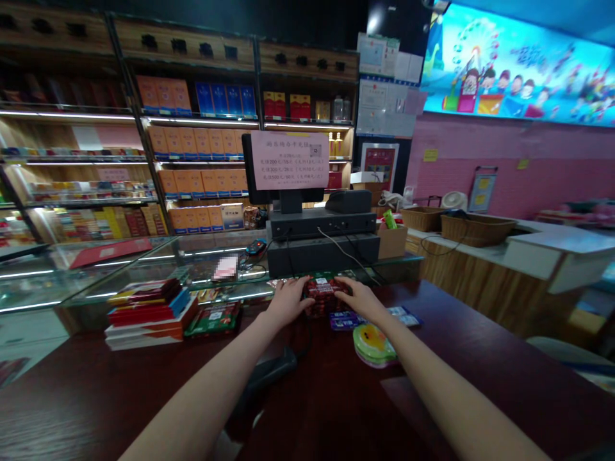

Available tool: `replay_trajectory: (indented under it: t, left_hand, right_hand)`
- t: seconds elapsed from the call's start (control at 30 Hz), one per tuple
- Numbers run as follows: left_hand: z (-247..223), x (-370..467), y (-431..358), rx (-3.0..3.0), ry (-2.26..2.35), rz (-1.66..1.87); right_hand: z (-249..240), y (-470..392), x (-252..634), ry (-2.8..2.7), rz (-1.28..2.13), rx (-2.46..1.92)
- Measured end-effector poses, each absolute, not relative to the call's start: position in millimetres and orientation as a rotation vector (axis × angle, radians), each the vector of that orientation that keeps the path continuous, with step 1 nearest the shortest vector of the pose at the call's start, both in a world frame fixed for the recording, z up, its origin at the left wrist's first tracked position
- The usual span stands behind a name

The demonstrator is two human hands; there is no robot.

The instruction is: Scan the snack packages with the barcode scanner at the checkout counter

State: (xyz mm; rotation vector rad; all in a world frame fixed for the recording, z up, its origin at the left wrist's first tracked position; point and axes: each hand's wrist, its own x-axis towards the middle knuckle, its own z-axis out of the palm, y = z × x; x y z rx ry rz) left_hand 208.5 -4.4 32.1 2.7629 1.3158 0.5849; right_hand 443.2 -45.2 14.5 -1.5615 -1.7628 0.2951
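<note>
A dark red printed packet (325, 289), perhaps a small pile of them, lies at the far edge of the brown counter. My left hand (291, 299) grips its left side, thumb in front and fingers over the top. On the right side my right hand (361, 299) holds it the same way. Flat purple packets (343, 320) lie just in front of my right hand. Nearer to me, a round green tin or box with a yellow picture (372, 344) sits partly behind my right forearm. A dark handheld scanner (269, 371) lies beside my left forearm.
Books and boxes (148, 314) form a stack at the left, with a green-and-red packet (214, 318) beside it. Behind my hands stands a dark register (321, 234) with a paper sign (289, 160) and loose cables. A glass showcase (120, 269) runs along the left.
</note>
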Motion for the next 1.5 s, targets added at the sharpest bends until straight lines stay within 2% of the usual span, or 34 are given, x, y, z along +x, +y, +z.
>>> replay_trajectory:
  t: [0.23, 0.43, 0.83, 1.2, 1.5]
  left_hand:
    - [33, 203, -13, 2.753, 1.290, 0.640]
    - [36, 185, -22, 2.758, 1.244, 0.704]
    - [34, 97, -35, 2.595, 1.211, 0.989]
    - [-2, 4, -47, 2.460, 1.232, 1.224]
    - [-21, -17, -55, 2.479, 1.358, 1.227]
  right_hand:
    - [13, -51, 435, -1.747, 0.290, -1.559]
    - [17, -59, 417, -1.728, 0.125, -1.577]
    - [20, -65, 334, -1.645, 0.325, -1.257]
    - [-8, -64, 248, -1.621, 0.408, -1.081]
    - [-23, -59, 225, -1.654, 0.475, -1.073]
